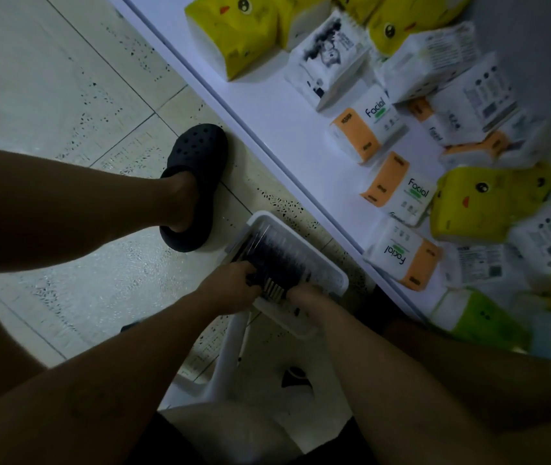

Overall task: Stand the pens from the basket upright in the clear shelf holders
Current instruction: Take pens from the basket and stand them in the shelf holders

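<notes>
Black clog (197,186) on the tiles at left; next, the left hand (233,285) curls over the pens (277,256), which lie flat in the white basket (300,245). The right hand (304,293) meets the same bundle — whether it grips, I cannot tell. Best lift only a few, tips aligned — no clear holder shows among the tissue packs (398,193) at right.
</notes>
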{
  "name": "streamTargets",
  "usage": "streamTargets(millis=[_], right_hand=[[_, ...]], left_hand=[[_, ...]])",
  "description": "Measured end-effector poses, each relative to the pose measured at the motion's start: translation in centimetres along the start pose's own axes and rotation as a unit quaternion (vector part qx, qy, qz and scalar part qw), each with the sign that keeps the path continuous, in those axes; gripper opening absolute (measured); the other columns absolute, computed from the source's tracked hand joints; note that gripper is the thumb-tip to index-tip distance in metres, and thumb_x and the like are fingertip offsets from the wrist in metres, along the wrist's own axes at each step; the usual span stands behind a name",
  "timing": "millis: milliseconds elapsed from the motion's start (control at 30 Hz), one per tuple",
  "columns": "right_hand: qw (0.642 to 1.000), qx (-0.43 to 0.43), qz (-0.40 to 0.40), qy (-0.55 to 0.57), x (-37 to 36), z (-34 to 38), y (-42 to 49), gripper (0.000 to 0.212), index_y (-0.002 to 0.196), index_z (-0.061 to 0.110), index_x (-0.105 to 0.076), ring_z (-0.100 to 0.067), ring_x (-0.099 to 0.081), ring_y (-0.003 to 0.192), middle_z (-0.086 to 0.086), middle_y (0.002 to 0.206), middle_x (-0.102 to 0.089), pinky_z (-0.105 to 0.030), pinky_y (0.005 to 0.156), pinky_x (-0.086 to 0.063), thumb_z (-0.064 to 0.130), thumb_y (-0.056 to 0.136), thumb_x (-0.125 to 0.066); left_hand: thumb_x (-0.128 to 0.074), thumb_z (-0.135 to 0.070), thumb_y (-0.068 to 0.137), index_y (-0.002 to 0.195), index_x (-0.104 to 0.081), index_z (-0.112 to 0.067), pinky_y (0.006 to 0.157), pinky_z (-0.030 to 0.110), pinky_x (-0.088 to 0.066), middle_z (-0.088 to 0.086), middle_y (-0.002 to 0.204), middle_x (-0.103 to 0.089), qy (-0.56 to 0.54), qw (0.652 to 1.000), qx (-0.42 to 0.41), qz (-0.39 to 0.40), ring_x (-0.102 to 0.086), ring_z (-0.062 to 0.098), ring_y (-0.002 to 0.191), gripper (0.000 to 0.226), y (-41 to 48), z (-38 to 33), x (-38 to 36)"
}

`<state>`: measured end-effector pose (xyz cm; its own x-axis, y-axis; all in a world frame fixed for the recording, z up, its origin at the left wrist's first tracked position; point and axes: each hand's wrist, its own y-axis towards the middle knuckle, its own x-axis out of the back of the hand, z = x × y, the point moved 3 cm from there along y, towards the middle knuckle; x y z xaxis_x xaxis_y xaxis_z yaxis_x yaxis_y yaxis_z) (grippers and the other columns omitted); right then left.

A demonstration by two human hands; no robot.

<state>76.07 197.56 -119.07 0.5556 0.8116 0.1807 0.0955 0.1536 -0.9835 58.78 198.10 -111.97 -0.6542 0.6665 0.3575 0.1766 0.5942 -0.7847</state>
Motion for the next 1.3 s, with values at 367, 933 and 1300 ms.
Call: streamTargets(millis=[367, 933, 1300], right_hand=[[0.971, 0.222, -0.084, -0.028, -2.3, 0.4, -0.1, 0.062, 0.149, 0.016, -0.021, -0.026, -0.046, 0.12, -0.011, 0.142, -0.039, -0.033, 0.098, -0.047, 0.025, 0.098, -0.054], [0.935, 0.143, -0.289, 0.149, 1.1, 0.6, -3.6, 0.021, 0.103, 0.011, -0.071, -0.018, -0.061, 0.086, -0.009, 0.104, -0.069, -0.03, 0.076, -0.052, 0.0, 0.09, -0.057], [0.946, 0.142, -0.234, 0.173, 0.1, 1.0, -5.0, 0.018, 0.094, 0.016, -0.052, -0.03, -0.06, 0.093, -0.009, 0.093, -0.062, -0.042, 0.082, -0.051, 0.003, 0.086, -0.062]], left_hand=[[-0.059, -0.021, 0.09, 0.097, -0.062, -0.01, 0.067, 0.027, -0.046, 0.014, 0.107, -0.064, 0.012, 0.999, 0.001, 0.04, -0.057, 0.021, 0.089, 0.014, 4.9, 1.2, -2.8], [-0.064, -0.031, 0.085, 0.093, -0.066, -0.009, 0.079, 0.032, -0.052, 0.008, 0.097, -0.065, 0.173, 0.983, 0.066, 0.006, -0.061, 0.026, 0.093, 0.023, 8.1, 2.4, -4.5], [-0.062, -0.005, 0.083, 0.115, -0.056, -0.003, 0.084, 0.044, -0.056, 0.017, 0.104, -0.065, -0.041, 0.998, 0.04, -0.035, -0.064, 0.033, 0.094, 0.033, 5.9, 0.4, 1.1]])
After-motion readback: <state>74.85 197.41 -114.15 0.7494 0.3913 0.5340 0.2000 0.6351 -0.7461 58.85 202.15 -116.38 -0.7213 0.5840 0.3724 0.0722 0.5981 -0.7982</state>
